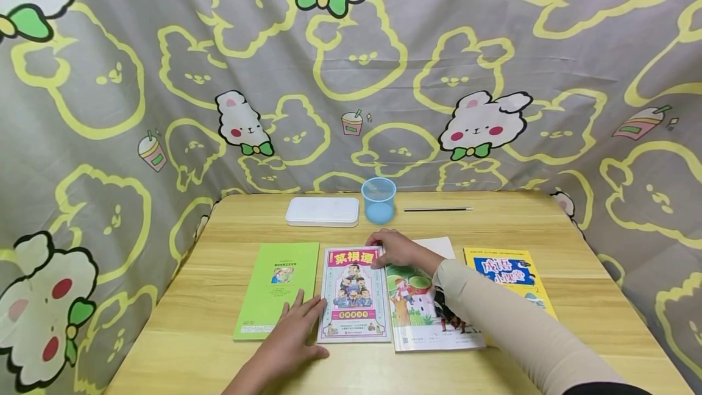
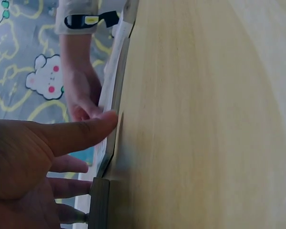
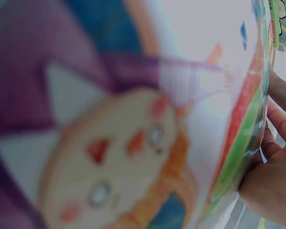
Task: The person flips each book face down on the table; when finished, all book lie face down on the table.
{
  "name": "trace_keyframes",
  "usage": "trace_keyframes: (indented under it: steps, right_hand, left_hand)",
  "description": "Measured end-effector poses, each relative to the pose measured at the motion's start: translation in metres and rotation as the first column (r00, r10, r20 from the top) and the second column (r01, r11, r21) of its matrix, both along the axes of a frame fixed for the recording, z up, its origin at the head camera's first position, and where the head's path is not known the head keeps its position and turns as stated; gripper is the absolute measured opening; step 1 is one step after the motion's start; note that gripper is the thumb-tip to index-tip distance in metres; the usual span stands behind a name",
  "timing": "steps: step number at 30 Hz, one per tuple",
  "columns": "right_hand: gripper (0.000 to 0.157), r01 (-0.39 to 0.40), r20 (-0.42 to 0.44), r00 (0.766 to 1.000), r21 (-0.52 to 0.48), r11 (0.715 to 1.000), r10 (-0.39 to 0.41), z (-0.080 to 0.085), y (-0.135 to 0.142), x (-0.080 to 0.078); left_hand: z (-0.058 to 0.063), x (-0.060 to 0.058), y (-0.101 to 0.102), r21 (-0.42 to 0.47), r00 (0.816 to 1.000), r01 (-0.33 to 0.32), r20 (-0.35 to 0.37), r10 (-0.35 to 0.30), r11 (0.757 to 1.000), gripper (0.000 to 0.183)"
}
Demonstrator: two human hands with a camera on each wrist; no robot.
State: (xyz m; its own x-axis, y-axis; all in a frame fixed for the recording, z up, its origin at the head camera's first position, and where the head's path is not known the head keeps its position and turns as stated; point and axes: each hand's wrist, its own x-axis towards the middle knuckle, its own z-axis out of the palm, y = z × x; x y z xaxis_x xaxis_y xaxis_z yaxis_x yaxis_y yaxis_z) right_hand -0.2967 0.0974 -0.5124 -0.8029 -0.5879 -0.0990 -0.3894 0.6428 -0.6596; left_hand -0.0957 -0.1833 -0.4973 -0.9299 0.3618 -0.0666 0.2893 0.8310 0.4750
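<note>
A book with a pink border and cartoon figures (image 1: 353, 294) lies at the middle of the table. At its upper right corner, my right hand (image 1: 403, 249) holds the book, with curled fingers at the top edge and the thumb by the right side. My left hand (image 1: 290, 337) is spread at the lower left, fingertips against the left edge and partly over the green book (image 1: 285, 273), its thumb near the bottom corner. Under my right forearm lies a book with a colourful garden picture (image 1: 417, 316), partly covered by the arm. The left wrist view shows the left thumb (image 2: 86, 133) extended beside the book edges.
A yellow book (image 1: 504, 267) lies at the right, partly behind the sleeve. Along the back stand a white case (image 1: 322, 212) and a blue see-through cup (image 1: 379, 203), with a thin dark pen-like stick (image 1: 439, 209) beside them. A patterned curtain (image 1: 362, 108) hangs behind the table.
</note>
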Motion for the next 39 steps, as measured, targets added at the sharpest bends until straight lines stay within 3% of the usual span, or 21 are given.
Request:
trace_keyframes:
  steps: [12,19,31,39]
  right_hand:
    - [0.041,0.006,0.001,1.0,0.009,1.0,-0.006,0.0,0.0,0.001]
    - [0.042,0.003,-0.008,1.0,0.013,1.0,-0.003,0.001,0.0,0.001]
    - [0.04,0.012,0.016,1.0,0.006,1.0,-0.012,0.001,-0.001,0.001]
    - [0.04,0.013,0.019,1.0,0.001,1.0,-0.013,-0.001,-0.002,-0.001]
  left_hand:
    - [-0.005,0.0,0.005,-0.034,0.999,-0.032,-0.035,0.031,0.999,0.076]
    - [-0.004,-0.001,0.007,-0.024,0.998,-0.052,-0.029,0.051,0.998,0.074]
    - [0.002,-0.005,0.004,0.117,0.994,-0.1,0.046,0.095,0.988,0.076]
    - [0.006,-0.005,0.002,0.269,0.988,-0.137,0.109,0.111,0.953,0.075]
